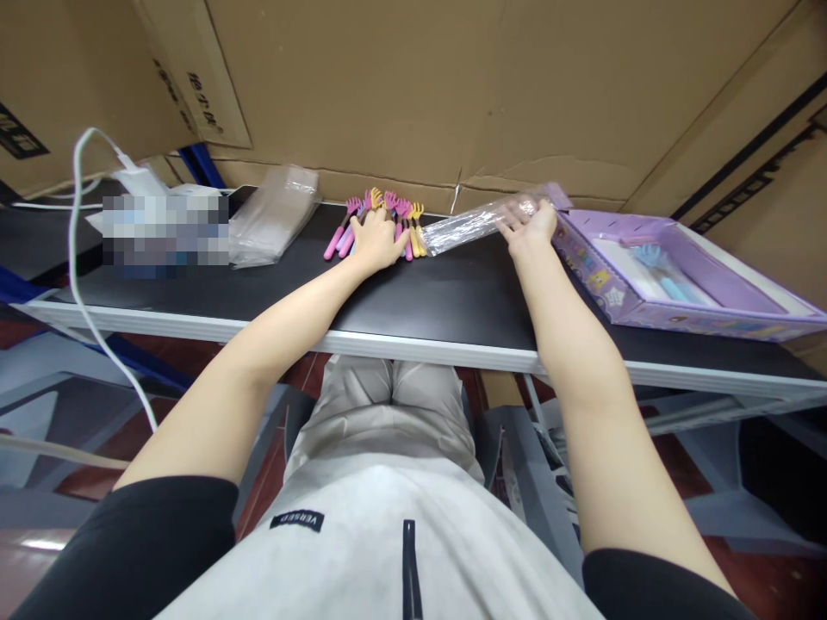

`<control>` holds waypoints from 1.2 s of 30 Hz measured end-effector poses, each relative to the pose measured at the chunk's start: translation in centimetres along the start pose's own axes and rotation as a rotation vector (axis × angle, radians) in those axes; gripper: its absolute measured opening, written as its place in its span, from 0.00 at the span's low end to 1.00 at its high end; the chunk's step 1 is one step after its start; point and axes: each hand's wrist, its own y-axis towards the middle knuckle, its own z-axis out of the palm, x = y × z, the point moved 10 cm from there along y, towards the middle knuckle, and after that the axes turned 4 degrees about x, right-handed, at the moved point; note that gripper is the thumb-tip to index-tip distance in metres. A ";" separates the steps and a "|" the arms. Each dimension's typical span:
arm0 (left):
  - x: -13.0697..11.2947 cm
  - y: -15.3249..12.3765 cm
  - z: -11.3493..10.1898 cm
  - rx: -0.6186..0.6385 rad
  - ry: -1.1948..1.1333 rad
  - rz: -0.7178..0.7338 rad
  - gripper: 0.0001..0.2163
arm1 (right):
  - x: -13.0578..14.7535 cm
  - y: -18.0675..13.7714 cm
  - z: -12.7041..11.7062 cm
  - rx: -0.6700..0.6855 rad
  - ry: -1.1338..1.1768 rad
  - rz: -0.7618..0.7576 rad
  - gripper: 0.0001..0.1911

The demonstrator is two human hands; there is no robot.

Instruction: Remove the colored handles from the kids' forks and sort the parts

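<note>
A bunch of pink, purple and yellow toy forks [401, 217] lies on the black table [452, 297] near its far edge. My left hand [376, 243] rests on the handles of these forks, fingers spread flat. My right hand [531, 226] touches the right end of a long clear plastic sleeve [475, 224] that lies beside the forks, its fingers curled on the plastic.
A purple box [685, 275] with a blue piece inside sits at the right. A stack of clear bags [275, 215] lies at the left, beside a white charger and cable [83, 215]. Cardboard boxes [452, 86] wall off the back.
</note>
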 end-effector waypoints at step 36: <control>2.1 0.4 1.5 0.101 -0.864 -0.336 0.13 | -2.6 -11.9 11.7 0.360 -0.070 0.214 0.14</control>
